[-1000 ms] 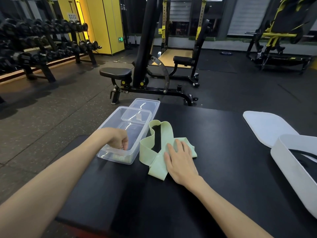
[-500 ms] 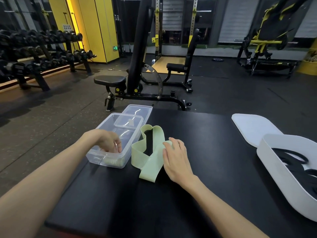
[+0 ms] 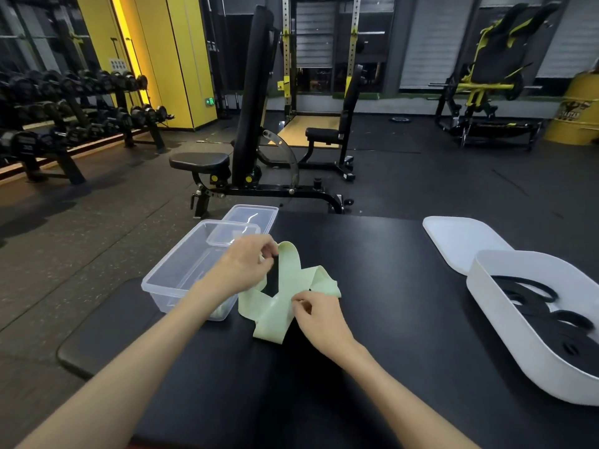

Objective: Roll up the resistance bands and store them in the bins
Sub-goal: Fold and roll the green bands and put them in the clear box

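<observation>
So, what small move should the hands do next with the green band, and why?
Probably pull the green band flat and straight. It lies twisted and crossed on the table, while the left hand pinches its far loop and the right hand pinches its near fold. A flat band should roll neatly.

Lying on the table [image 3: 372, 367]: one green resistance band [image 3: 288, 286]. Sitting at the left: one clear bin [image 3: 171, 283], one clear lid [image 3: 256, 212]. Resting at the right: one white bin [image 3: 518, 338], one white lid [image 3: 460, 238]. Lying coiled inside the white bin: black bands [image 3: 531, 290], at least three, exact number not showing. Standing beyond: two black benches [image 3: 201, 162], one yellow barrel [image 3: 573, 115].
</observation>
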Demonstrator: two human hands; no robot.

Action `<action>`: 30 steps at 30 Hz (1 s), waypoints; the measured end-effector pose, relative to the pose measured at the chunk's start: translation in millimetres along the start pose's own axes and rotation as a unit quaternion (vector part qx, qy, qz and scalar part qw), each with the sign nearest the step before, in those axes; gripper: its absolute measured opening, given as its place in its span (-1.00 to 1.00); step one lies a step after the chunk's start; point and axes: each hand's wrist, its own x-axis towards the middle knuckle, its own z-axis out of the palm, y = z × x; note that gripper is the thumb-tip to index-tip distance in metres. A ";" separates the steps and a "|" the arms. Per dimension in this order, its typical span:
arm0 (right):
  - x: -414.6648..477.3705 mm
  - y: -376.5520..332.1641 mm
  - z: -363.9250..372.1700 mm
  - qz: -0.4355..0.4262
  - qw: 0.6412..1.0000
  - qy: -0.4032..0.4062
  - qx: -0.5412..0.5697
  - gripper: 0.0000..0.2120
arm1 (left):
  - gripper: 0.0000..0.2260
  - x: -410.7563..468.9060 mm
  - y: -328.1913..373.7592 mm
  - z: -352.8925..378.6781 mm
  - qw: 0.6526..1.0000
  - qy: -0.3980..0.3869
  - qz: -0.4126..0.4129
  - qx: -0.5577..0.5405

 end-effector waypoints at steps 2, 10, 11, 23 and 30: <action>-1.1 -3.3 -6.9 0.027 0.998 0.025 0.059 -0.87 | -0.87 -5.7 10.0 15.8 1.000 -0.015 -0.007 -0.024; -2.3 -17.3 -54.7 0.115 0.916 0.115 0.366 -0.85 | -0.79 -16.1 47.3 46.1 0.980 -0.055 -0.112 -0.154; -3.0 -19.5 -61.9 0.114 0.910 0.121 0.379 -0.86 | -0.77 -16.1 53.3 46.8 0.971 -0.057 -0.124 -0.194; -27.9 -30.8 -132.6 0.054 0.884 0.127 0.446 -0.83 | -0.76 -26.4 121.1 38.3 0.880 -0.046 -0.109 -0.460; -35.5 -33.4 -175.9 -0.003 0.935 0.078 0.345 -0.63 | -0.91 -21.7 135.6 29.0 0.937 0.056 0.001 -0.344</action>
